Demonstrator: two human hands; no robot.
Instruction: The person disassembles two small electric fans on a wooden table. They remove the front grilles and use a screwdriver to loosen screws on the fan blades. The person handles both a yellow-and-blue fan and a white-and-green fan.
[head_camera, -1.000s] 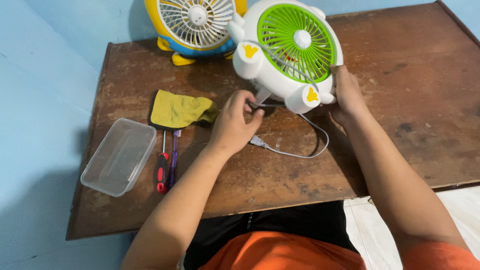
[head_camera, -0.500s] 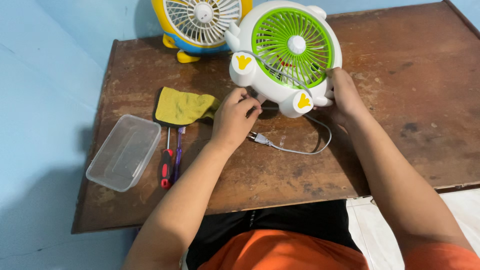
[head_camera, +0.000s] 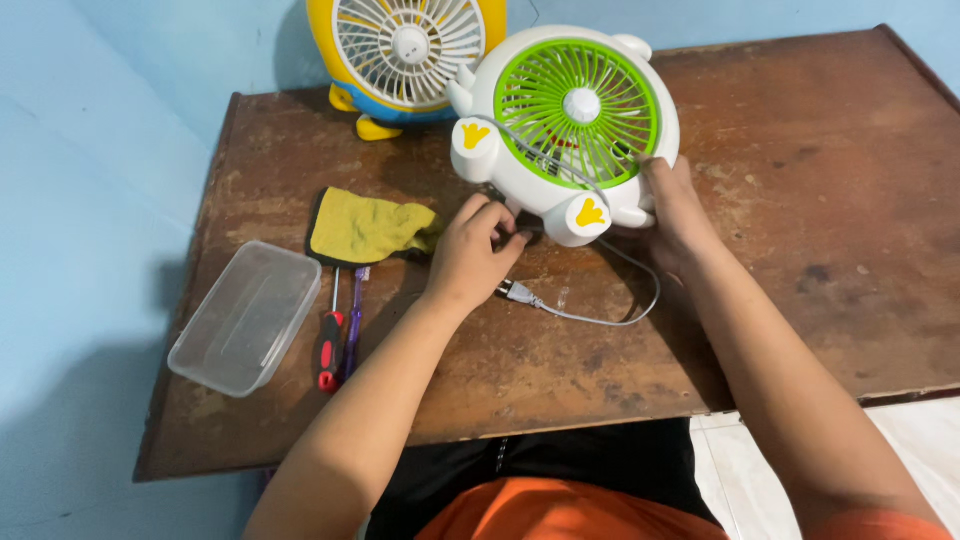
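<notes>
A white toy-shaped fan with a green grille (head_camera: 570, 120) stands tilted on the brown wooden table (head_camera: 800, 200). My right hand (head_camera: 668, 205) grips its right lower side. My left hand (head_camera: 470, 250) pinches the fan's grey power cord (head_camera: 610, 318) just under the fan's base. The cord loops over the table and its plug (head_camera: 510, 291) lies beside my left hand. Another stretch of cord drapes across the grille.
A yellow and blue fan (head_camera: 405, 50) stands at the table's back edge by the blue wall. A yellow cloth (head_camera: 365, 225), a red-handled screwdriver (head_camera: 326, 345), a purple toothbrush (head_camera: 352, 325) and a clear plastic box (head_camera: 243, 315) lie at the left.
The green fan has been lowered and tipped closer to the table. My left hand has slid along the cord toward the fan's base.
</notes>
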